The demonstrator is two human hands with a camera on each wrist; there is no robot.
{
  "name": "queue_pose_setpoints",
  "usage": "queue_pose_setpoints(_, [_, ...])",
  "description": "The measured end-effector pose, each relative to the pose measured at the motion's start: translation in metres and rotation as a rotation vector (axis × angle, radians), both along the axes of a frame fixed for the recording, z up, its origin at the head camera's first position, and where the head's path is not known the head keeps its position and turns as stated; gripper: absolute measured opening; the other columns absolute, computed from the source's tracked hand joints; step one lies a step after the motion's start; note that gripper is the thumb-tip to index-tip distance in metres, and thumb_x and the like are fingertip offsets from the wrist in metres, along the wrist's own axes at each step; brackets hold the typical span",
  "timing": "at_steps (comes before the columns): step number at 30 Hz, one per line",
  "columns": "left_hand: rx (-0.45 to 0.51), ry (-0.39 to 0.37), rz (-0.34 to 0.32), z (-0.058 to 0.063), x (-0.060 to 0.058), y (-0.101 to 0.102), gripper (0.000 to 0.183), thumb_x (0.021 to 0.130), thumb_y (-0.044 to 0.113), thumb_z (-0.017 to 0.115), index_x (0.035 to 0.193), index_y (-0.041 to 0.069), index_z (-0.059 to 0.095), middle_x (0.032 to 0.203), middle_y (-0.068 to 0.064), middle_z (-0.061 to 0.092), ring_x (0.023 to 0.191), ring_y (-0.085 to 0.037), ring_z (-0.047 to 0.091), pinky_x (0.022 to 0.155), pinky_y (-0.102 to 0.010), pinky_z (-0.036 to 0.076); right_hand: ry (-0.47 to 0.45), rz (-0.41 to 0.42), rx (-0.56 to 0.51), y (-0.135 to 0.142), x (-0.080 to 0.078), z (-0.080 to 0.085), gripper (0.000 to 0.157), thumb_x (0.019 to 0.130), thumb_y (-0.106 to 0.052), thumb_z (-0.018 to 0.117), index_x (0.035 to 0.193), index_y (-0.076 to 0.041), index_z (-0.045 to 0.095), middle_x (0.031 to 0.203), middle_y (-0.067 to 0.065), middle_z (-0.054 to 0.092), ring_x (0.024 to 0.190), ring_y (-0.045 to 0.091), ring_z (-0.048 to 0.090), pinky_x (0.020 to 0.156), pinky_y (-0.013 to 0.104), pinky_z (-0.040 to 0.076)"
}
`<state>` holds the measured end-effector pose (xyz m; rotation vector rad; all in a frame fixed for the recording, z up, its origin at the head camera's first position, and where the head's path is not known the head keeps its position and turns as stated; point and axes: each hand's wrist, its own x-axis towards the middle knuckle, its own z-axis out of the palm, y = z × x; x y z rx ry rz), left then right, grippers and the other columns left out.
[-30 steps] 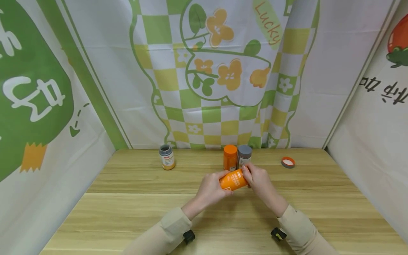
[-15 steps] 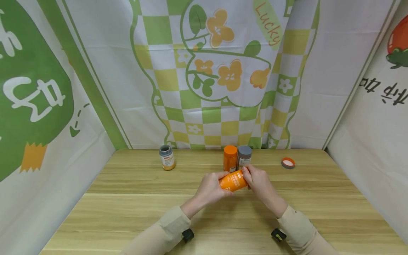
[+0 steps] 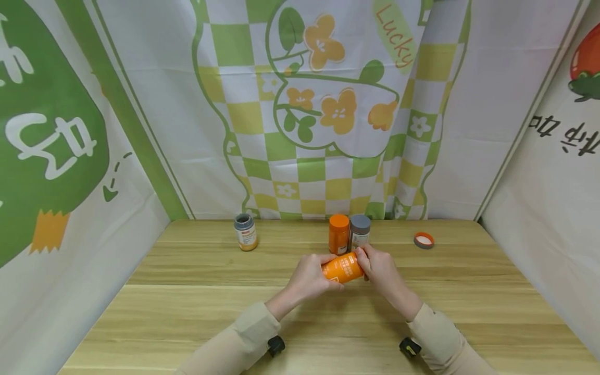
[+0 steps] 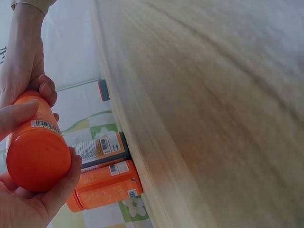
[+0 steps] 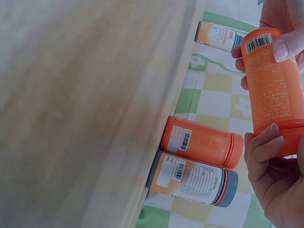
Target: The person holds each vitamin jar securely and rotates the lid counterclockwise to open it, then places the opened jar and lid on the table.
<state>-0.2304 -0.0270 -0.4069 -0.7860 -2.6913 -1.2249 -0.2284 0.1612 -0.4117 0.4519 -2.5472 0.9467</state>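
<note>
An orange bottle (image 3: 342, 267) is held tilted above the table between the two hands. My left hand (image 3: 309, 276) grips its body near the base, thumb along the upper side. The round base (image 4: 38, 161) faces the camera in the left wrist view. At the other end, my right hand (image 3: 382, 268) curls its fingers round the orange cap (image 5: 292, 142), which is on the bottle. Most of the cap is hidden behind the fingers in the head view. Just behind stand another orange bottle (image 3: 338, 234) and a grey-capped bottle (image 3: 360, 225), side by side.
An uncapped bottle with a grey neck (image 3: 246, 234) stands at the back left of the wooden table (image 3: 197, 312). A grey and orange cap (image 3: 424, 240) lies inside-up at the back right. A patterned curtain (image 3: 323, 172) hangs behind the table's far edge.
The bottle and both hands sit very slightly lower than a second ago. Both hands keep their hold, and the other bottles and the loose cap stay put.
</note>
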Motion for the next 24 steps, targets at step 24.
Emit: queue_pose_setpoints(24, [-0.154, 0.199, -0.042, -0.001, 0.001, 0.005, 0.051, 0.055, 0.024, 0.076, 0.101, 0.008, 0.060, 0.078, 0.002, 0.062, 0.059, -0.004, 0.050, 0.052, -0.015, 0.039, -0.138, -0.080, 0.023, -0.001, 0.000, 0.012, 0.037, 0.095, -0.032, 0.026, 0.073, -0.013, 0.049, 0.058, 0.003, 0.048, 0.047, 0.014, 0.043, 0.044, 0.026, 0.039])
